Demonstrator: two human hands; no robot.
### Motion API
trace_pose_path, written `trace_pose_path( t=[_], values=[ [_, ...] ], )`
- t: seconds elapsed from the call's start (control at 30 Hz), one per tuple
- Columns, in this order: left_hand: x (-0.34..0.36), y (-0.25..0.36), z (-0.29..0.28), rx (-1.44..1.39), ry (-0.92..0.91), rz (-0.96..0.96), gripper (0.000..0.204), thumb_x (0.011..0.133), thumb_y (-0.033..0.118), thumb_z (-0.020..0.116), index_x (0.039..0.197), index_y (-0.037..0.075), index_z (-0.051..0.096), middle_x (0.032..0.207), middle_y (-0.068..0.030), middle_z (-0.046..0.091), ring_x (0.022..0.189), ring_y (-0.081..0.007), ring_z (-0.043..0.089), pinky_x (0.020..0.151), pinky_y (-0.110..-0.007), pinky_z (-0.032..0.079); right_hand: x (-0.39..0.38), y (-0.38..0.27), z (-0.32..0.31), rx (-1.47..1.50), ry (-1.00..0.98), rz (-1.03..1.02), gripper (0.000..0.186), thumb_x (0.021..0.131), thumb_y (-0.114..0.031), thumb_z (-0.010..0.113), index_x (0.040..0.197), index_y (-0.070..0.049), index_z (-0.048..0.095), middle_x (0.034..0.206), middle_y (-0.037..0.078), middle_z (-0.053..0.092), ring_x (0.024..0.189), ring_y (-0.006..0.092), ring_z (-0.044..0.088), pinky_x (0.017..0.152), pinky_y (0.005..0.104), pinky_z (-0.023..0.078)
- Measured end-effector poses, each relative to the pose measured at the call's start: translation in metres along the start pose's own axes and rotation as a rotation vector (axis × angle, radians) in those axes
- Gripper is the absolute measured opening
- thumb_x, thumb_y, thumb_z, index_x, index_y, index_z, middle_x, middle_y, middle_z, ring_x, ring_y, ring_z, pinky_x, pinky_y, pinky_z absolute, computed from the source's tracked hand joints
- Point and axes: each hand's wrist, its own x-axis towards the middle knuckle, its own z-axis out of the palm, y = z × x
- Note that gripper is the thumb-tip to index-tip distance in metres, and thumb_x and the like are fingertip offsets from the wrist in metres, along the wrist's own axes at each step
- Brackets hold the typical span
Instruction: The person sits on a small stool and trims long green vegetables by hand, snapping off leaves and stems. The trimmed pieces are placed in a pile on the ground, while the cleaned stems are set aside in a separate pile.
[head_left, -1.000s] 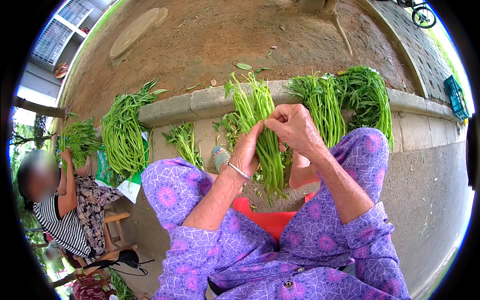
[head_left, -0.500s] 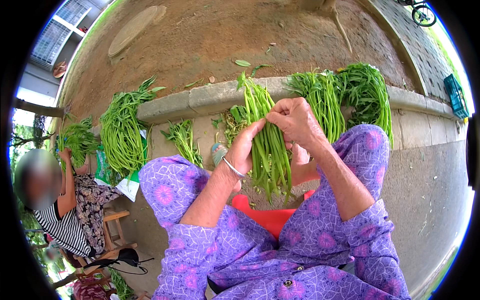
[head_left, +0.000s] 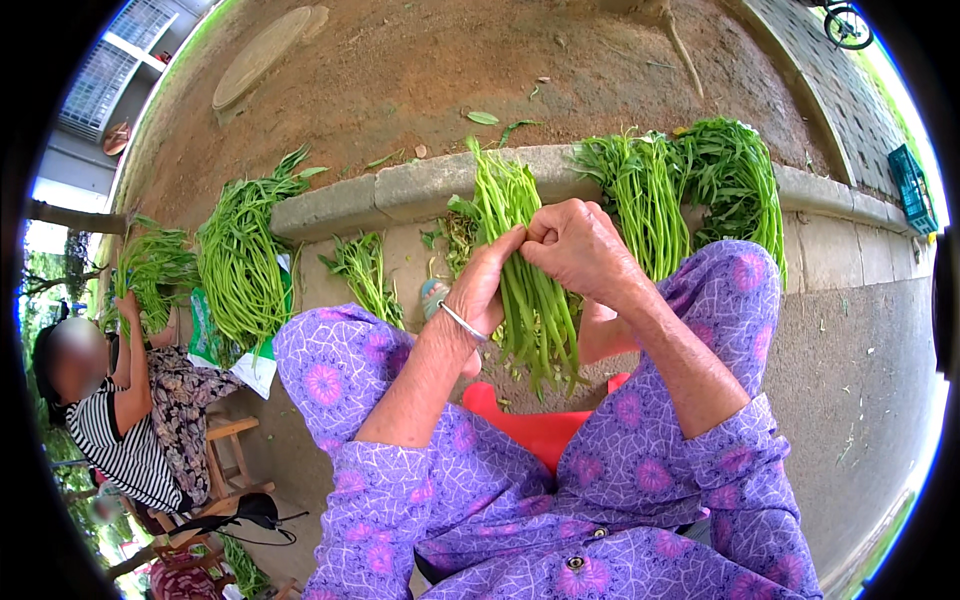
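Observation:
Upright over my lap stands a bunch of leafy green stems (head_left: 538, 310), which look like water spinach. My left hand (head_left: 482, 288), with a silver bangle at its wrist, is wrapped round the bunch from the left. My right hand (head_left: 582, 250) is closed in a pinch across the middle of the stems, its fingertips close to my left thumb. What those fingers pinch is hidden. Behind the bunch lie loose green trimmings (head_left: 460, 240) on the pavement.
A small bunch (head_left: 365, 280) and a large pile of greens (head_left: 240, 270) lie to the left. Two more heaps (head_left: 645, 200) (head_left: 735, 180) rest against the stone curb (head_left: 420, 190). A red stool (head_left: 535, 430) shows between my knees. At far left a person (head_left: 120, 430) handles greens.
My right hand has turned and come slightly lower and left, its knuckles now folded over and closer to my left thumb. My left hand keeps its hold on the bunch.

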Motion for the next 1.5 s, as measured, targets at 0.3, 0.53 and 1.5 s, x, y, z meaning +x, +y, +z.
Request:
trace_pose_path(
  t=[0.3, 0.53, 1.5],
  values=[
    [0.001, 0.002, -0.005, -0.092, 0.055, 0.001, 0.036, 0.091, 0.033, 0.054, 0.116, 0.006, 0.056, 0.11, -0.0089, 0.062, 0.102, -0.0199, 0.058, 0.092, -0.037, 0.045, -0.002, 0.001, 0.008, 0.039, -0.02, -0.011, 0.016, 0.066, -0.015, 0.065, 0.072, 0.001, 0.065, 0.06, 0.012, 0.061, 0.054, 0.0188, 0.059, 0.054, 0.0338, 0.047],
    [0.001, 0.006, -0.006, 0.007, 0.055, 0.03, 0.034, 0.09, 0.028, 0.057, 0.114, 0.004, 0.056, 0.107, -0.0089, 0.062, 0.094, -0.0202, 0.061, 0.084, -0.036, 0.05, -0.001, 0.0, 0.002, 0.077, -0.113, 0.092, 0.02, 0.067, -0.019, 0.065, 0.075, -0.001, 0.068, 0.069, 0.017, 0.065, 0.068, 0.0298, 0.066, 0.067, 0.0386, 0.052],
    [-0.01, 0.05, -0.041, -0.332, -0.061, 0.316, 0.03, 0.095, 0.022, 0.05, 0.111, -0.003, 0.051, 0.098, -0.0173, 0.062, 0.098, -0.0311, 0.061, 0.089, -0.045, 0.051, -0.018, -0.012, 0.006, 0.692, -0.595, 0.249, 0.075, 0.081, -0.07, 0.049, 0.096, 0.002, 0.064, 0.081, 0.008, 0.063, 0.072, 0.0144, 0.057, 0.066, 0.031, 0.046]
  ],
)
